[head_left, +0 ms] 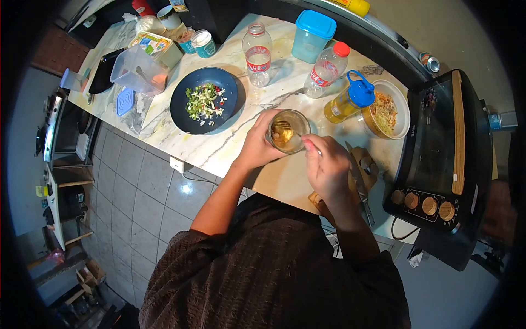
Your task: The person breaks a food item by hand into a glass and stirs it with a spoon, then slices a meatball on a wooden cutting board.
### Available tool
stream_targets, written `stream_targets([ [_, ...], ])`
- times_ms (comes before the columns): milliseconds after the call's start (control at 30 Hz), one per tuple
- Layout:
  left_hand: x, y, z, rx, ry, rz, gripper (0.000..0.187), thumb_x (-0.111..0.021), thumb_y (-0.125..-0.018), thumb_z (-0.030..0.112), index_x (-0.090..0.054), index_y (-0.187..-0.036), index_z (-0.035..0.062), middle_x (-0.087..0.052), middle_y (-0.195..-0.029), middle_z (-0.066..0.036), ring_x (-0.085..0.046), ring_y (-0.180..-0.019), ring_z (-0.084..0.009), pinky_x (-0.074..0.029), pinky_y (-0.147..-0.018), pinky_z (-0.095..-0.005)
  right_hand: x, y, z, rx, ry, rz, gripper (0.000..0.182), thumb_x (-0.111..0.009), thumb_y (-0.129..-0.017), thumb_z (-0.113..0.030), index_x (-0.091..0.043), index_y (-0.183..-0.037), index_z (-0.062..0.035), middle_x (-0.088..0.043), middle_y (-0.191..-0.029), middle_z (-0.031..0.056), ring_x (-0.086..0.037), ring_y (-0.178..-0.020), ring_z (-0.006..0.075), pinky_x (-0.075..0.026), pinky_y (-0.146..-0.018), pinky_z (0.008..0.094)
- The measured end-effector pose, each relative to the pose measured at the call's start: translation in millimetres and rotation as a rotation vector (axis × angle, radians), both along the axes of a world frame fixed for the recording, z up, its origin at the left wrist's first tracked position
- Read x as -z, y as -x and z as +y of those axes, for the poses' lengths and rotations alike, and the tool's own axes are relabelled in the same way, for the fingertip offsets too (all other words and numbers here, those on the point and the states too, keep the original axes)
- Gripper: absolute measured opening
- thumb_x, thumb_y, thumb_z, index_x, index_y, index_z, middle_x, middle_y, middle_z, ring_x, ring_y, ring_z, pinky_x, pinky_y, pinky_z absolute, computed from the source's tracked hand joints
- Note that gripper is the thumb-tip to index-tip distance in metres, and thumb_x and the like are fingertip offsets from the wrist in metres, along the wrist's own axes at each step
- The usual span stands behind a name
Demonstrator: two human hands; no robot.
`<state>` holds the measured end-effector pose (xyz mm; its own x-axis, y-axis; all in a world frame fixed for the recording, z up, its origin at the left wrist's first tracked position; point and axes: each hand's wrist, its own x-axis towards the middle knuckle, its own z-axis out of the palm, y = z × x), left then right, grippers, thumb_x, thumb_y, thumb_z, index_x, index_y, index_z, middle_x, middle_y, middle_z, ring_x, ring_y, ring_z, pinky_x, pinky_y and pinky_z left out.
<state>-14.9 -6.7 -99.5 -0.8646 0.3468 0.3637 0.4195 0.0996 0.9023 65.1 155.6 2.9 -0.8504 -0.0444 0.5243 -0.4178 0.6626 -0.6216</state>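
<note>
Marble tabletop (pixel 156 118) spans the upper half. At centre, the left hand (pixel 256 143), half-curled, cradles a cup (pixel 299 119); the right hand (pixel 331 167), nearly closed, pinches a utensil (pixel 319 153) angled into it. Hard stirring against a slack left grip could tip it, spilling food.

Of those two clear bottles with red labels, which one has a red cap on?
The right-hand bottle, next to the blue-topped shaker. Its red cap sets it apart; the left-hand bottle shows no red cap.
</note>
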Motion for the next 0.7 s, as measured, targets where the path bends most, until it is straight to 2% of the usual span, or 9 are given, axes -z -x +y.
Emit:
stream_targets([
  [67,-2.7,-1.1,-2.7,0.0,0.026,0.005,0.079,-0.092,-0.062,0.017,-0.054,-0.13,0.0045,-0.06,-0.125,-0.015,-0.06,-0.116,-0.0332,-0.049,-0.097,-0.0383,-2.1,-2.3,-0.7,0.029,0.016,-0.009,0.014,-0.068,-0.089,-0.003,-0.064,-0.102,-0.0005,-0.065,-0.085,0.0135,-0.063,-0.077,0.0315,-0.051,-0.068,0.0399],
  [133,-1.8,0.5,-5.5,0.032,0.112,0.08,0.089,-0.094,-0.064,0.02,-0.047,-0.137,0.003,-0.057,-0.13,-0.011,-0.058,-0.117,-0.0223,-0.048,-0.099,-0.0353,-1.3,-0.2,-1.3,-0.063,-0.021,0.075,0.015,-0.07,-0.088,-0.004,-0.064,-0.102,-0.001,-0.064,-0.085,0.0135,-0.062,-0.078,0.0314,-0.051,-0.069,0.0396],
  [267,2.3,-1.3,-7.0,0.065,0.064,-0.003,0.091,-0.095,-0.063,0.021,-0.046,-0.137,0.0023,-0.057,-0.13,-0.011,-0.058,-0.117,-0.0217,-0.048,-0.1,-0.0354,3.1,0.1,1.9,-0.079,-0.046,0.014,0.016,-0.07,-0.087,-0.003,-0.064,-0.101,-0.0009,-0.063,-0.084,0.0135,-0.061,-0.077,0.0319,-0.051,-0.069,0.0396],
  [367,0.6,-1.6,-12.4,0.086,0.044,0.008,0.092,-0.095,-0.062,0.021,-0.046,-0.138,0.002,-0.058,-0.129,-0.011,-0.059,-0.116,-0.0215,-0.047,-0.1,-0.0352,-2.5,-2.2,2.5,-0.098,-0.039,0.129,0.011,-0.066,-0.09,0.002,-0.065,-0.101,0.0009,-0.064,-0.082,0.0137,-0.063,-0.072,0.0312,-0.051,-0.064,0.0372],
  [433,-3.7,-1.2,-14.8,0.1,0.093,0.03,0.095,-0.096,-0.062,0.02,-0.044,-0.139,0.002,-0.057,-0.129,-0.011,-0.058,-0.118,-0.021,-0.047,-0.101,-0.0351,4.1,-2.9,2.4,-0.139,-0.055,0.084,0.02,-0.072,-0.084,-0.001,-0.064,-0.102,-0.0005,-0.061,-0.084,0.0129,-0.06,-0.077,0.0317,-0.05,-0.068,0.0397],
  [567,-9.2,-7.5,-14.9,0.103,0.041,-0.035,0.093,-0.096,-0.061,0.019,-0.046,-0.138,0.002,-0.057,-0.13,-0.011,-0.057,-0.119,-0.0211,-0.047,-0.102,-0.0356,10.4,-14.7,0.5,-0.148,0.062,-0.011,0.021,-0.072,-0.083,0.0,-0.064,-0.103,-0.0008,-0.06,-0.083,0.0123,-0.06,-0.076,0.0313,-0.05,-0.068,0.0398],
  [633,-20.1,-10.6,-15.3,0.058,0.04,0.075,0.079,-0.092,-0.061,0.014,-0.055,-0.13,0.0052,-0.061,-0.123,-0.014,-0.061,-0.114,-0.0292,-0.049,-0.096,-0.0356,1.5,-19.5,1.3,-0.081,0.067,0.05,0.02,-0.072,-0.084,0.0,-0.064,-0.103,-0.0009,-0.06,-0.081,0.0125,-0.06,-0.076,0.0317,-0.05,-0.068,0.0403],
  [700,-14.9,-13.8,-16.3,0.061,0.015,0.023,0.079,-0.092,-0.061,0.014,-0.055,-0.13,0.005,-0.061,-0.124,-0.014,-0.061,-0.114,-0.029,-0.049,-0.096,-0.0356,-3.4,-16.0,1.2,-0.104,0.019,0.078,0.018,-0.071,-0.086,-0.001,-0.064,-0.102,-0.0009,-0.059,-0.08,0.0125,-0.06,-0.075,0.0318,-0.05,-0.068,0.0408],
])
